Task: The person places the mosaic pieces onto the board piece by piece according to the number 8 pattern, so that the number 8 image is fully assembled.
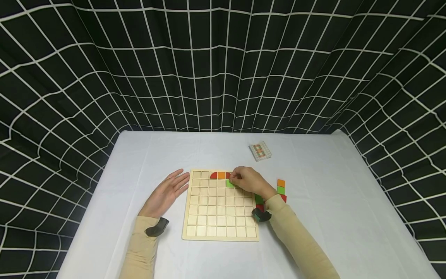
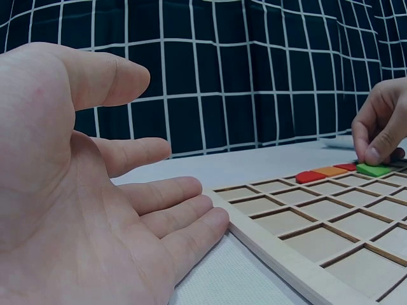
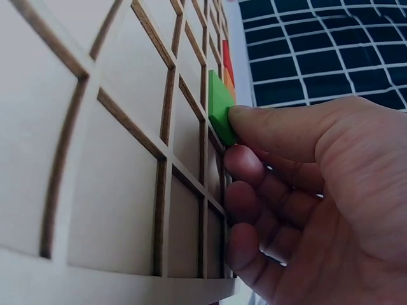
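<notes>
Seating the green tile (image 3: pixel 220 101) squarely in its cell seems to be the step in hand. It's pinched btwn thumb & index finger of the R hand (image 1: pixel 249 180), at the 2nd row from the far side of the grid board (image 1: pixel 211 221). Whether it's fully down can't be told; in the R wrist view it looks a bit proud of the ribs. The red quarter piece (image 1: pixel 214 175), orange tile (image 1: pixel 221 175) & red corner piece (image 2: pixel 345 167) are set side by side in the far row, the last next to the green. The L hand (image 1: pixel 163 195) is empty & relaxed, fingers extended, tips by the board's L edge; contact can't be confirmed.

For a clean fit, tile edges should be lined up w/ the ribs before pressure is applied, then pressed flat nr the centre; if tilted, it'd prob. catch. Fingers should be lifted straight up so neighbouring pcs aren't nudged. If the board slips, it could be steadied w/ the L hand. Colour & pos. are best checked against the patterned cards (image 1: pixel 260 150).
</notes>
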Tool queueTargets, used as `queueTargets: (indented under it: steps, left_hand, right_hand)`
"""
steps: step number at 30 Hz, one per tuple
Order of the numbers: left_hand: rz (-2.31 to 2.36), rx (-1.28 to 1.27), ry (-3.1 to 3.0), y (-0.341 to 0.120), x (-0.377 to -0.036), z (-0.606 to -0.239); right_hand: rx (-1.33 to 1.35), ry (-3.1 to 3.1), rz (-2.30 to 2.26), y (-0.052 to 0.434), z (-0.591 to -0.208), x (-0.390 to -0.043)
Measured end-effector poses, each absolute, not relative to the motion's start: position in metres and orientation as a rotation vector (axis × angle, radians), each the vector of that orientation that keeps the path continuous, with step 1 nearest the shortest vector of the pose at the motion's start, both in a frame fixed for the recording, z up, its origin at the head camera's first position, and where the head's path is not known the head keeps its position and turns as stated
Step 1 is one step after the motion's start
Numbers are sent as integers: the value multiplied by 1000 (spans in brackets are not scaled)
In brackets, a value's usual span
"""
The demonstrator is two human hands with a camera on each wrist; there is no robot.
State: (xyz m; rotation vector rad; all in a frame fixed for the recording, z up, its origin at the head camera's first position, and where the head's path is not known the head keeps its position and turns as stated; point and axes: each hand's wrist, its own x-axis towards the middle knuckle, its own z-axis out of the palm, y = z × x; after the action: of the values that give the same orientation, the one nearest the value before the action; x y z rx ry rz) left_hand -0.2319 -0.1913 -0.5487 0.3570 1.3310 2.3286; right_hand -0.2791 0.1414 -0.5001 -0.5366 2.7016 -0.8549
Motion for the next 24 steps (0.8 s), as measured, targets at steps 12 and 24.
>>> queueTargets:
  steps: [12,24]
  left_hand:
    - [2332,327,1332,-191,-231,-549]
    - [2334,343,1333,-191,-230,-548]
  right_hand:
    - [-502,2778,-786,136,-500,-275]
    - [-525,2808,-989,157,-466,-257]
